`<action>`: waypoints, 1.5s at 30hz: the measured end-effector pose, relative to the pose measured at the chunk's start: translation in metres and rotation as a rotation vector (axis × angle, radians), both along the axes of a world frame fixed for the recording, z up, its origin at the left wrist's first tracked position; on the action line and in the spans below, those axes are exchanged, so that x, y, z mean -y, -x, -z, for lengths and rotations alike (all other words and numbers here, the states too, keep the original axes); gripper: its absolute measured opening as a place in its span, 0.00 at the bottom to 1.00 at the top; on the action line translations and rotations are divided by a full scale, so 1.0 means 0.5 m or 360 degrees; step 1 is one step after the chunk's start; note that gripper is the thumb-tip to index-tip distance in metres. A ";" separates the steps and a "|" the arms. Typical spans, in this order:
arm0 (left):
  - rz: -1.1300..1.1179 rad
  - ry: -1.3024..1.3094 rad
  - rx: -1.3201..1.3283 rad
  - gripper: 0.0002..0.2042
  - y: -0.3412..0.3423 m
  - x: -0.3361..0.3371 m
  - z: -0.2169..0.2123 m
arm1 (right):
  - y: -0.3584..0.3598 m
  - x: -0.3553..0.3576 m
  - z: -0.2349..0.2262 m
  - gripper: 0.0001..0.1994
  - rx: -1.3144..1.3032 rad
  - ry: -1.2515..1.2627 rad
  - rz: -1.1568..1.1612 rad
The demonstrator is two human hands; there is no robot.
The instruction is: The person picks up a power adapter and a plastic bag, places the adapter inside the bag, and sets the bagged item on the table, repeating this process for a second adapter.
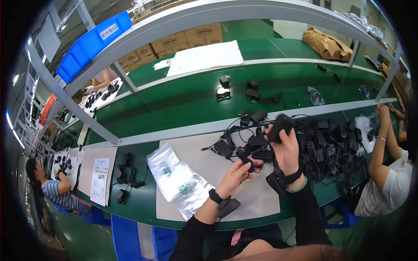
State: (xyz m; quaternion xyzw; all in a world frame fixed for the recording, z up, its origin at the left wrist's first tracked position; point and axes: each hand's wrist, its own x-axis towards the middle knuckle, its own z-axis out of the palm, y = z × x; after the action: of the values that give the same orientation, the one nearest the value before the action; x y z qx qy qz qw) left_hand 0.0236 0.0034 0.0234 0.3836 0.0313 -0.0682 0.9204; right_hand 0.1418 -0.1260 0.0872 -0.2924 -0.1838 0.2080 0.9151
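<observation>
My right hand (287, 154) is raised over the work mat with its fingers closed round a black power adapter (280, 128). Lower and to the left, my left hand (236, 177) pinches a bundled black cable (244, 156). Whether this cable belongs to the held adapter I cannot tell. Beyond both hands lie several loose black adapters (223, 148) with tangled cords, partly hidden by my right hand. Clear plastic bags (177, 180) with green print lie flat left of my left hand. Both my wrists wear dark straps with black boxes.
A large heap of adapters (326, 148) covers the bench at right, beside a co-worker's arm (381, 161). Left are a printed sheet (100, 180) and a few adapters (126, 169). A metal rail (183, 132) crosses behind the mat; a blue bin (93, 43) sits on the overhead shelf.
</observation>
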 end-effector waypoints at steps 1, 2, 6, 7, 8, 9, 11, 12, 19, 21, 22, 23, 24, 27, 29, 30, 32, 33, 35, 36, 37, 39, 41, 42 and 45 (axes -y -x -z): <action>-0.0119 -0.0126 0.0008 0.15 0.002 -0.005 0.008 | 0.003 0.005 0.022 0.17 0.0063 0.0150 0.0082; -0.0242 -0.0257 0.0012 0.14 0.006 -0.012 0.016 | 0.009 0.007 0.042 0.18 0.0125 0.0295 0.0157; -0.0537 -0.0870 -0.0107 0.11 0.001 -0.026 0.045 | 0.045 0.011 0.080 0.20 0.0706 0.0842 0.0182; -0.0608 -0.1110 -0.0159 0.11 0.000 -0.023 0.053 | 0.051 0.013 0.085 0.22 0.0976 0.1039 0.0160; -0.0605 -0.1105 -0.0180 0.11 0.001 -0.018 0.063 | 0.056 0.009 0.088 0.22 0.0960 0.1046 0.0147; -0.0720 -0.1327 -0.0103 0.10 0.004 -0.011 0.073 | 0.062 0.003 0.090 0.22 0.1073 0.1150 0.0119; -0.0928 -0.1769 0.0091 0.10 -0.002 0.000 0.086 | 0.065 -0.003 0.090 0.24 0.1308 0.1365 0.0089; -0.0921 -0.1764 0.0083 0.10 -0.002 0.001 0.073 | 0.062 -0.003 0.093 0.24 0.1299 0.1373 0.0085; -0.0477 -0.1470 0.0004 0.13 0.017 -0.004 0.027 | 0.066 -0.010 0.095 0.23 0.1567 0.1595 0.0473; -0.0606 -0.1713 0.0037 0.13 0.021 0.008 0.025 | 0.080 -0.014 0.098 0.23 0.1484 0.1606 0.0437; -0.0735 -0.1959 0.0069 0.14 0.022 0.017 0.025 | 0.088 -0.016 0.102 0.23 0.1399 0.1615 0.0403; -0.0864 -0.2205 0.0100 0.15 0.024 0.024 0.026 | 0.092 -0.017 0.106 0.23 0.1313 0.1622 0.0368; -0.0867 -0.2202 0.0095 0.15 0.025 0.028 0.031 | 0.092 -0.018 0.109 0.23 0.1315 0.1623 0.0362; -0.0831 -0.2428 0.0148 0.20 0.022 0.035 0.035 | 0.084 -0.023 0.114 0.27 0.1091 0.1567 0.0204; -0.0761 -0.2488 0.0086 0.21 0.024 0.037 0.033 | 0.075 -0.034 0.134 0.28 0.1114 0.1504 0.0283; -0.0693 -0.2558 0.0025 0.22 0.024 0.037 0.027 | 0.071 -0.041 0.144 0.29 0.1137 0.1428 0.0363; -0.0628 -0.2629 -0.0031 0.23 0.023 0.031 0.024 | 0.066 -0.044 0.147 0.30 0.1164 0.1348 0.0446; -0.0643 -0.2611 0.0079 0.24 0.023 0.023 0.028 | 0.062 -0.040 0.146 0.31 0.1011 0.1304 0.0286; -0.0669 -0.2567 0.0295 0.26 0.026 0.008 0.028 | 0.059 -0.035 0.143 0.32 0.0703 0.1210 -0.0034; -0.0670 -0.2566 0.0296 0.26 0.028 0.003 0.022 | 0.060 -0.035 0.140 0.32 0.0704 0.1211 -0.0033; -0.0669 -0.2547 0.0340 0.25 0.031 -0.001 0.015 | 0.062 -0.035 0.136 0.31 0.0772 0.1231 -0.0019; -0.0664 -0.2509 0.0432 0.23 0.036 -0.010 -0.004 | 0.065 -0.034 0.128 0.30 0.0907 0.1269 0.0014; -0.0635 -0.2307 0.0465 0.22 0.041 -0.022 -0.026 | 0.058 -0.029 0.142 0.31 0.0639 0.1068 -0.0077; -0.0602 -0.2110 0.0486 0.20 0.043 -0.028 -0.035 | 0.053 -0.027 0.154 0.31 0.0369 0.0859 -0.0174; -0.0628 -0.2165 0.0783 0.17 0.034 -0.025 -0.030 | 0.038 -0.017 0.169 0.31 -0.0005 0.0496 -0.0331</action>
State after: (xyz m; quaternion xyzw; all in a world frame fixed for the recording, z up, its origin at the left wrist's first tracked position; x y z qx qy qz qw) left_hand 0.0066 0.0159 0.0385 0.8594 -0.0719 0.2202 0.4558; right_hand 0.1226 -0.1174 0.0027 -0.4096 -0.1772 0.3279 0.8327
